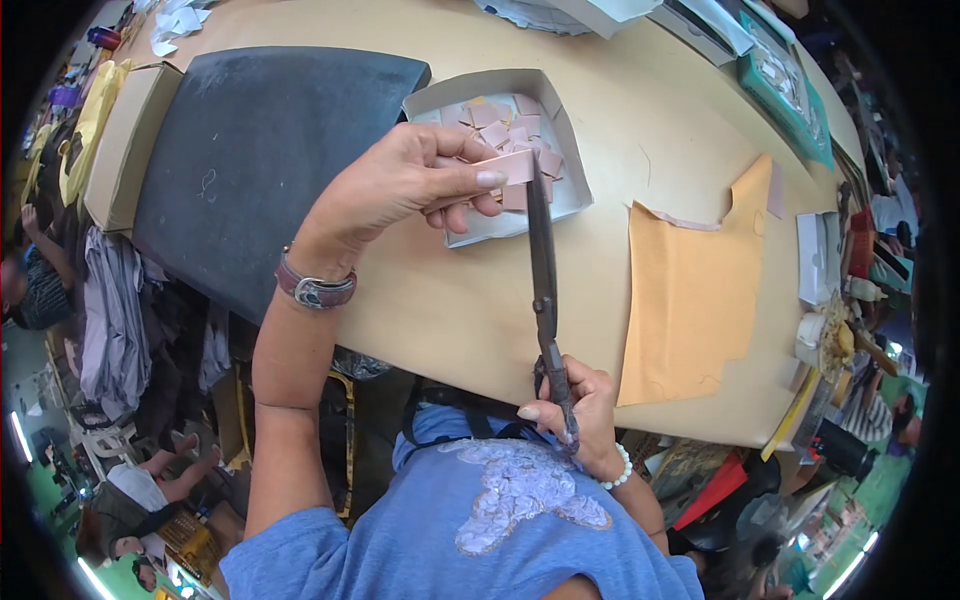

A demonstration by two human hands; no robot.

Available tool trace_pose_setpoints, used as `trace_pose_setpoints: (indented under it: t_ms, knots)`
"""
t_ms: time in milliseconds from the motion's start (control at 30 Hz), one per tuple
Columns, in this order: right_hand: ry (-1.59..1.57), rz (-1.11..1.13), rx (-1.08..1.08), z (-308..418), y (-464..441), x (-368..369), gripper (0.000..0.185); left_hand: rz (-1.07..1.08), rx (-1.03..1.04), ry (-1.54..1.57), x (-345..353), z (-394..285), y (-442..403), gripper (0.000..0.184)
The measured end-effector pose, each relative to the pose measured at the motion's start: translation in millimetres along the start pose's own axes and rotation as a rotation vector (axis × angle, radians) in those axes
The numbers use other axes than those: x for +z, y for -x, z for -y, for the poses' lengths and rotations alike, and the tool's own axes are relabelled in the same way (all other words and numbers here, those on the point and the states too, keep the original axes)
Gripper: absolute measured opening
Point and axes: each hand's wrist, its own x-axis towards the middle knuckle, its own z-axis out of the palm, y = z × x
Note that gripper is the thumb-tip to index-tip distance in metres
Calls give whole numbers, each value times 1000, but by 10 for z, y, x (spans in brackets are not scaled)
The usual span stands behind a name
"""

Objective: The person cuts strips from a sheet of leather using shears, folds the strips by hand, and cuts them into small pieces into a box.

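Head view looks straight down on some snipping work. Left hand has its thumb and fingers pinched on a pink strip, held up over a shallow box on the counter. Right hand has its fingers wrapped round the handles of the scissors, blades pointing away from the person and right up at the free end of the strip. Can't tell if the blades have bitten through or are only touching it.

As for how far along it is: there's a loose heap of small pink pieces in the box, same colour as the strip, so I'd guess a good few cuts are done. At least this bit of strip looks left to cut, but the hand covers part of it, so no idea how much remains. Can't count the heap either, since pieces overlap.

Off to the right an orange sheet lies flat, with a dark board left of the box. Neither hand's touching those.
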Motion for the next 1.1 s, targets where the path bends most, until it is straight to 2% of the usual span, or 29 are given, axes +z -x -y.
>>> trace_pose_setpoints:
  t_ms: [100, 200, 600, 1100]
  knots:
    - [-1, -26, 30, 31, -3, -45, 39, -26, -27, 15, -52, 12, 4, 24]
    - [35, 11, -67, 59, -42, -45, 41, -20, 2, 61, -55, 41, -12, 23]
    - [120, 17, -133, 70, -116, 33, 44, 13, 17, 137, -44, 45, -8, 25]
    - [124, 6, -63, 131, -95, 85, 41, 11, 15, 152, -51, 41, -4, 24]
